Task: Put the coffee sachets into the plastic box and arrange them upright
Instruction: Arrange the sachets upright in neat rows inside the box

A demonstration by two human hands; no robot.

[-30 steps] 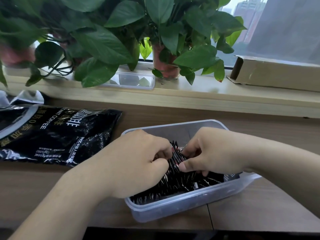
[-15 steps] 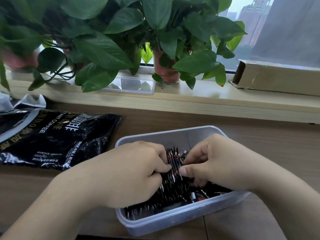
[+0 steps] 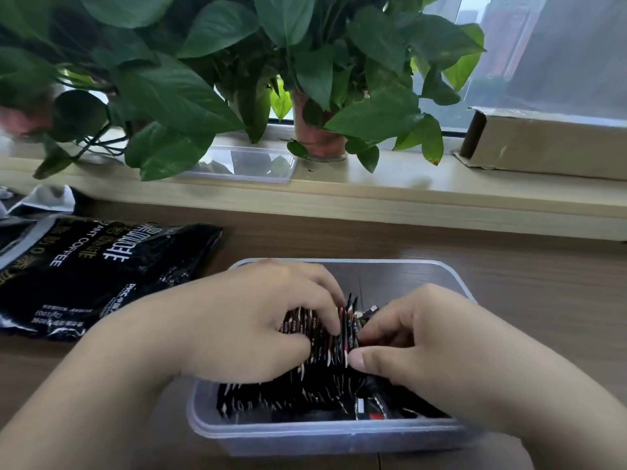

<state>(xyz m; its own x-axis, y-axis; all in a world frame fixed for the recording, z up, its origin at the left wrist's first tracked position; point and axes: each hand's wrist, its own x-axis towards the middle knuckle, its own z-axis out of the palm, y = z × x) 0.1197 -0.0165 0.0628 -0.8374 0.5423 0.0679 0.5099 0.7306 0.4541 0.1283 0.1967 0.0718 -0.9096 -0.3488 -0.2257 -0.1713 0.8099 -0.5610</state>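
Inside plastic box (image 3: 339,435), both hands around coffee sachets (image 3: 325,368)

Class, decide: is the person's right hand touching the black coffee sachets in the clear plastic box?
Touching. The head view shows the right hand's thumb and fingertips pressed against the sachets.

Brown wooden desk (image 3: 543,300), pale wooden windowsill (image 3: 407,198), daylit window (image 3: 543,45), leafy potted plants (image 3: 305,79), cardboard box (image 3: 549,144)
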